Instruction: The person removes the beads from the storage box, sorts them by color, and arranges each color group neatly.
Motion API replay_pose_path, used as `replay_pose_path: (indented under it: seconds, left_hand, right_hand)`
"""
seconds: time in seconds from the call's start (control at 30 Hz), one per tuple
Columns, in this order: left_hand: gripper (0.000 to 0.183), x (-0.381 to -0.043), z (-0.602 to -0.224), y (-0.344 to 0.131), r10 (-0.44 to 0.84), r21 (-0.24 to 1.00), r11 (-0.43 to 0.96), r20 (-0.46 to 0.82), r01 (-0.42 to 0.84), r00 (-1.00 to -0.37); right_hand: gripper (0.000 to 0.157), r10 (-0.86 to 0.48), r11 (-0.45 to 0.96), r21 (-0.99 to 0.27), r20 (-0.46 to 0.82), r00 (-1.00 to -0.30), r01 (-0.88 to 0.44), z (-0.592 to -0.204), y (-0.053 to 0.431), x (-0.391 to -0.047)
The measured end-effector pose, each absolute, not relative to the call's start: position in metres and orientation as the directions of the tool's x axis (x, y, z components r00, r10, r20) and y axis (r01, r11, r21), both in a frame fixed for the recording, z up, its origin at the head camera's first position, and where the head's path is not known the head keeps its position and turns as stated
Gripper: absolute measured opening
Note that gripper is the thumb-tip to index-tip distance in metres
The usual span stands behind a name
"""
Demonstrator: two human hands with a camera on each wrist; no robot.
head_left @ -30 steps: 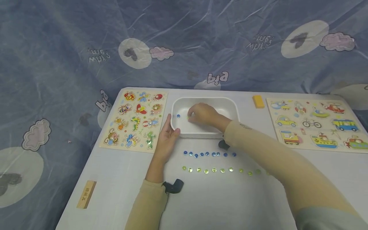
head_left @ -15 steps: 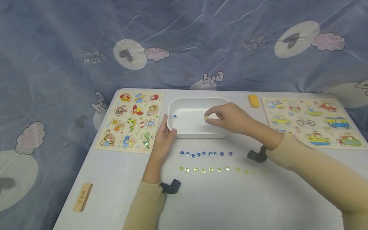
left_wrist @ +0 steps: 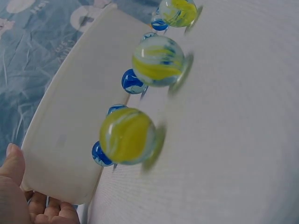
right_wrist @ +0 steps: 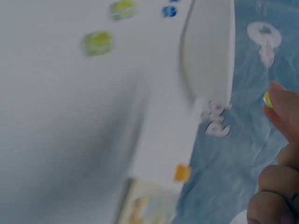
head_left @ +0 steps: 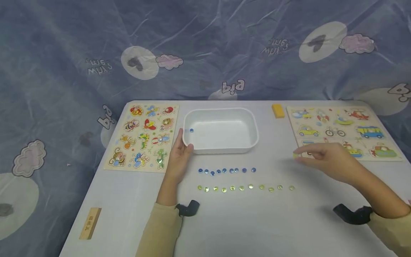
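My left hand [head_left: 179,157] grips the left end of a white plastic tray [head_left: 221,151], thumb at the rim and fingers round its outer side. Inside the tray, near that end, lies a single blue marble [head_left: 191,130]. In the head view my right hand [head_left: 332,162] is over the table to the right of the tray, pinching a yellow-green marble [right_wrist: 267,99] between thumb and forefinger. In front of the tray runs a row of several blue marbles [head_left: 224,171]. Closer to me is a longer row of several yellow-green marbles [head_left: 232,188], whose right end lies below and left of the right hand.
An insect puzzle board [head_left: 141,137] lies left of the tray, and a vehicle puzzle board [head_left: 335,123] is partly behind my right hand. A yellow block [head_left: 278,111] sits at the back. One wooden block [head_left: 90,223] rests at the front left. Patterned cloth [head_left: 205,50] hangs behind the table.
My right hand has come out of the tray with the yellow-green marble and moved right and toward me, past the end of the yellow-green row. The left hand keeps holding the tray.
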State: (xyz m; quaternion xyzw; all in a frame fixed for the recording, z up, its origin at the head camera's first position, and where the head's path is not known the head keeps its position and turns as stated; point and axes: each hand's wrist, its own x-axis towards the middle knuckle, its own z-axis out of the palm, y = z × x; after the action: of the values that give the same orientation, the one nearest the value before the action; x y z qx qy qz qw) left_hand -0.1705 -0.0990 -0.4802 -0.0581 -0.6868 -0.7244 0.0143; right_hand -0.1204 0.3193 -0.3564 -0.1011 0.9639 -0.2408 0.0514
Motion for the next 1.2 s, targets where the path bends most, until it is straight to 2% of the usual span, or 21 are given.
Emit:
replay_pose_path:
  seconds: [0.2,0.37,0.47,0.8,1.03,1.2]
  left_hand:
    - [0.069,-0.171,-0.48,-0.1,0.057,0.992,-0.061,0.116,0.113,-0.992]
    - [0.069,-0.17,-0.479,-0.101,0.05,0.993,-0.052,0.113,0.11,-0.992]
    - [0.069,-0.17,-0.479,-0.101,0.051,0.993,-0.048,0.113,0.111,-0.992]
    - [0.071,-0.169,-0.479,-0.099,0.067,0.989,-0.09,0.12,0.114,-0.99]
    - [0.071,-0.169,-0.48,-0.099,0.065,0.989,-0.089,0.121,0.115,-0.991]
    - [0.069,-0.17,-0.48,-0.099,0.064,0.99,-0.084,0.122,0.116,-0.99]
  right_hand:
    - [0.02,-0.194,0.873,-0.48,-0.169,-0.966,-0.091,-0.395,0.355,-0.097]
    - [0.032,-0.148,0.871,-0.491,-0.288,-0.946,0.013,-0.417,0.361,-0.087]
    - [0.034,-0.138,0.87,-0.491,-0.311,-0.94,0.035,-0.422,0.359,-0.084]
    - [0.03,-0.143,0.891,-0.453,-0.283,-0.948,0.001,-0.429,0.356,-0.079]
    - [0.037,-0.144,0.896,-0.444,-0.262,-0.954,-0.013,-0.428,0.362,-0.078]
    - [0.029,-0.174,0.878,-0.473,-0.176,-0.969,-0.072,-0.414,0.366,-0.081]
